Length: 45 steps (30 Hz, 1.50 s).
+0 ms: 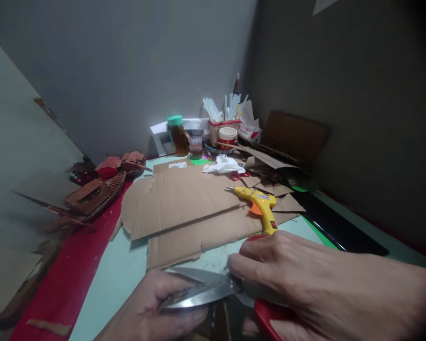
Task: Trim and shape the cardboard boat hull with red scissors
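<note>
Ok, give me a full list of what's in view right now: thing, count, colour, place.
Scissors: one, steel blades, red handle, held near bottom centre.
Glue gun: one, yellow with orange trigger, lying on the cardboard.
Cardboard sheets: several, brown, mid-table; more scraps at right.
Model boats: two or so, reddish brown, left.
Jar: one, amber, green lid, back corner.
Cup: one, cream and red, back.
Glue sticks: a bunch, whitish, in a holder at the back.
Cloth: one, white, behind the cardboard.
Table: pale green, red strip at left.
Left hand: at the blades.
Right hand: on the handle.
</note>
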{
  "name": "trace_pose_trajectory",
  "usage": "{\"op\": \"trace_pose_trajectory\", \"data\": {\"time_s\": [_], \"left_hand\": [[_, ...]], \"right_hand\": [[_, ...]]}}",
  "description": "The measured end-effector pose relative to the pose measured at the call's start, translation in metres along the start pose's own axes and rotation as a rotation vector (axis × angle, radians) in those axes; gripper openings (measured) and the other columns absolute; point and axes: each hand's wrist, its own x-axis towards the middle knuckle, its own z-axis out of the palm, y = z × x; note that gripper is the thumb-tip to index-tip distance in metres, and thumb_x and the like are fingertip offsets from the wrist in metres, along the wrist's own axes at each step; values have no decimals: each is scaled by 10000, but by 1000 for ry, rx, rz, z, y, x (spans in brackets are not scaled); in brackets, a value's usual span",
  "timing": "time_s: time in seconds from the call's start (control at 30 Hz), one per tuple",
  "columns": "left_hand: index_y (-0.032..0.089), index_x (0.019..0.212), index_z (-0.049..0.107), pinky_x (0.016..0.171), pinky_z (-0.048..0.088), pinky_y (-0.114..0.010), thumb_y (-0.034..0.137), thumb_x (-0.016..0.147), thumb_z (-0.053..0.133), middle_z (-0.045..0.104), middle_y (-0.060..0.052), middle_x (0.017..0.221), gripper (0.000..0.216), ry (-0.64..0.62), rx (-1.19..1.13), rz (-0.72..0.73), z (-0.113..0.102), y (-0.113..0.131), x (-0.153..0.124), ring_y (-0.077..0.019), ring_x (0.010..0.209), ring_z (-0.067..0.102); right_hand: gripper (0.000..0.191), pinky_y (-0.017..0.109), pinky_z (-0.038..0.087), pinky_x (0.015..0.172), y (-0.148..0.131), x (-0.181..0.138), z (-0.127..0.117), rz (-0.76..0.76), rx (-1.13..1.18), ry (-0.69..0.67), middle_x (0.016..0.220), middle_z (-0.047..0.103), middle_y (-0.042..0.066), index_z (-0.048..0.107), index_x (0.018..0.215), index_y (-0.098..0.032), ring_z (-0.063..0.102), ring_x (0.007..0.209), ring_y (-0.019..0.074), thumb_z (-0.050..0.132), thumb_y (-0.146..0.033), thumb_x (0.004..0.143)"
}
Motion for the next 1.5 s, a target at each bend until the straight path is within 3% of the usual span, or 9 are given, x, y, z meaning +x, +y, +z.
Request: {"op": "trace_pose_trajectory", "data": {"time_s": [0.17, 0.27, 0.4, 0.5, 0.7, 0.93, 1.07, 1.3, 1.5], "left_hand": [[239, 716, 798, 609, 344, -222, 358, 841, 699, 509, 42, 645, 199, -199, 145, 59, -9, -2, 4, -119, 632, 393], [267, 708, 793, 536, 291, -207, 387, 839, 711, 452, 63, 595, 195, -181, 86, 24, -13, -6, 1, -101, 574, 298], [331, 792, 833, 677, 448, -199, 458, 746, 793, 730, 56, 789, 141, -10, 153, 24, -16, -6, -5, -140, 720, 568], [334, 931, 830, 787, 491, -239, 525, 750, 774, 809, 44, 928, 269, 2, 211, -62, -18, -3, -6, -201, 873, 671], [271, 1056, 797, 842, 516, -285, 519, 778, 752, 820, -40, 916, 375, 47, -77, -90, -19, 4, -10, -249, 940, 723], [261, 1077, 795, 972, 505, -321, 390, 822, 728, 781, -42, 1130, 293, 226, -248, 46, -14, 5, -13, -272, 1110, 690], [246, 1114, 778, 856, 567, -280, 390, 849, 700, 785, -49, 1116, 312, 282, -288, 83, -15, 4, -14, -263, 1102, 694], [234, 1152, 755, 889, 565, -318, 366, 831, 731, 780, -62, 1079, 348, 391, -341, 125, -13, 7, -14, -257, 1001, 725], [221, 946, 790, 873, 580, -430, 471, 775, 768, 795, -111, 988, 304, 403, -203, 111, -18, 3, -14, -342, 967, 737]], "right_hand": [[121, 297, 454, 569, -1, 1, -6, -30, -50, -49, 835, 659, 47, 550, 862, -181, 664, 692, 208, 660, -153, 820], [145, 291, 423, 526, 0, 1, -8, -28, -112, -81, 787, 656, 31, 569, 899, -176, 650, 644, 199, 666, -128, 802], [126, 283, 413, 524, 3, -4, -11, 18, -93, -40, 755, 639, 17, 561, 870, -187, 619, 603, 177, 648, -113, 817], [52, 262, 396, 503, 12, -6, -12, 102, 87, 62, 710, 614, 5, 580, 890, -203, 590, 592, 169, 617, -235, 904], [286, 231, 383, 534, 38, 7, -1, 246, 414, 372, 768, 601, -7, 615, 998, -206, 530, 652, 141, 627, -484, 931], [404, 215, 398, 546, 28, 31, 15, 186, 921, 370, 775, 561, -9, 538, 991, -193, 480, 646, 119, 666, -561, 885], [393, 249, 436, 621, 21, 39, 14, 198, 754, 391, 782, 588, 3, 576, 984, -200, 521, 704, 156, 697, -549, 850], [304, 271, 421, 630, 33, 49, 26, 238, 646, 394, 771, 578, -4, 560, 970, -204, 516, 685, 165, 654, -464, 845], [193, 353, 421, 766, 45, 49, 45, 240, 324, 337, 957, 621, 51, 552, 1114, -233, 565, 890, 238, 511, -222, 926]]}}
